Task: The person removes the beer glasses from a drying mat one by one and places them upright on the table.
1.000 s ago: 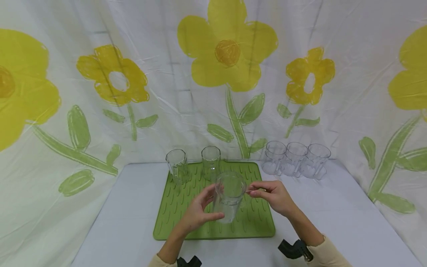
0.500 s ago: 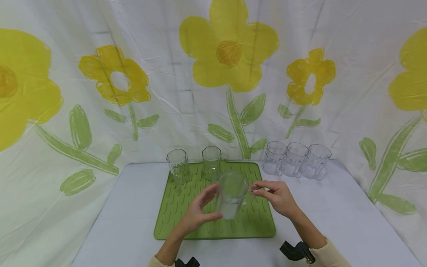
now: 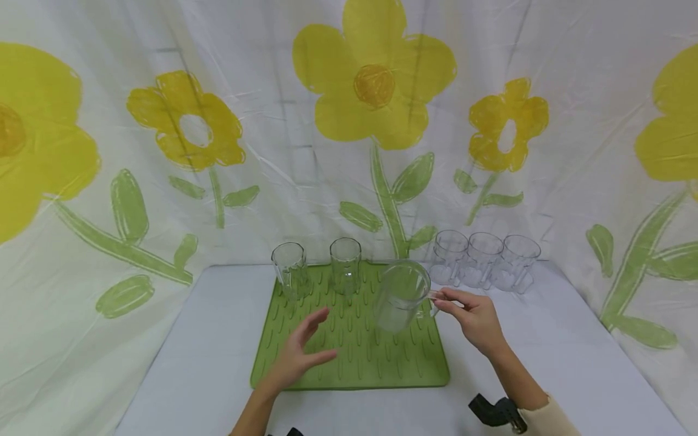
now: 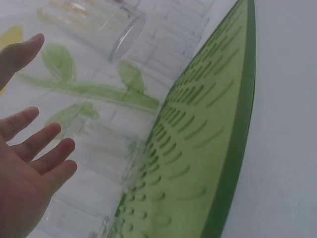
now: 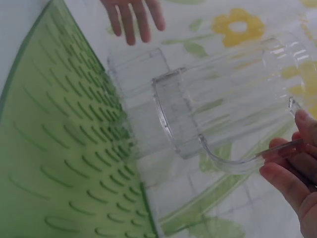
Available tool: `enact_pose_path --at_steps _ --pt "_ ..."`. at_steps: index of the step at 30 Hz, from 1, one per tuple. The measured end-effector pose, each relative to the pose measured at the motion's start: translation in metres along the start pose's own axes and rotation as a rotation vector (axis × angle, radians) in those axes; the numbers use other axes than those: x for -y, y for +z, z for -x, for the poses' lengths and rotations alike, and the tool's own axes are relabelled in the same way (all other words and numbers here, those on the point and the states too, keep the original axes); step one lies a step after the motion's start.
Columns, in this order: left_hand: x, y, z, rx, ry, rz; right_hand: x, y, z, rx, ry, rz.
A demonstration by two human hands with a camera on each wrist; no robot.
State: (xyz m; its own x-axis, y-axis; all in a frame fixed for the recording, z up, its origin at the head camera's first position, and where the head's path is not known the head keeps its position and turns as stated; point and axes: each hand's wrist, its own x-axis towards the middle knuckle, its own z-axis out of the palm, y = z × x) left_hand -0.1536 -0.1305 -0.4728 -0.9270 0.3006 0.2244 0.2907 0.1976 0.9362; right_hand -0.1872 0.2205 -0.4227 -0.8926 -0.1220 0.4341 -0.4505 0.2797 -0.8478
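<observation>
My right hand (image 3: 471, 318) grips the handle of a clear glass mug (image 3: 402, 297) and holds it up over the green drying mat (image 3: 349, 372). In the right wrist view the mug's thick base (image 5: 171, 116) is raised off the mat, and the fingers (image 5: 285, 183) curl round its handle. My left hand (image 3: 297, 351) is apart from the mug, above the mat's left half, with thumb and fingers spread and nothing between them. The left wrist view shows that hand (image 4: 29, 158) with its palm and fingertips free of any object.
Two clear glass mugs stand at the mat's back edge, one at the left corner (image 3: 291, 272) and one nearer the middle (image 3: 345, 266). At the back right of the white table (image 3: 207, 339), three more mugs (image 3: 482, 260) stand in a row before the flowered curtain (image 3: 245, 212).
The mug has moved right and away from me in my right hand. My left hand, which was at the mug's side, has let go and drawn back to the left.
</observation>
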Motion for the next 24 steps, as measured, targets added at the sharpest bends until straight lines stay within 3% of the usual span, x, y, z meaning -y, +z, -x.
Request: enact_pose_path --at_steps 3,13,24 --pt "0.007 -0.008 0.006 -0.044 -0.022 -0.051 -0.002 -0.002 0.001 -0.045 0.011 0.005" --pt "0.012 -0.029 0.019 -0.126 -0.218 -0.152 -0.013 -0.008 0.006 -0.194 0.069 0.077" --pt "0.023 -0.046 0.033 -0.141 -0.258 -0.258 -0.026 -0.018 0.01 -0.347 0.12 0.231"
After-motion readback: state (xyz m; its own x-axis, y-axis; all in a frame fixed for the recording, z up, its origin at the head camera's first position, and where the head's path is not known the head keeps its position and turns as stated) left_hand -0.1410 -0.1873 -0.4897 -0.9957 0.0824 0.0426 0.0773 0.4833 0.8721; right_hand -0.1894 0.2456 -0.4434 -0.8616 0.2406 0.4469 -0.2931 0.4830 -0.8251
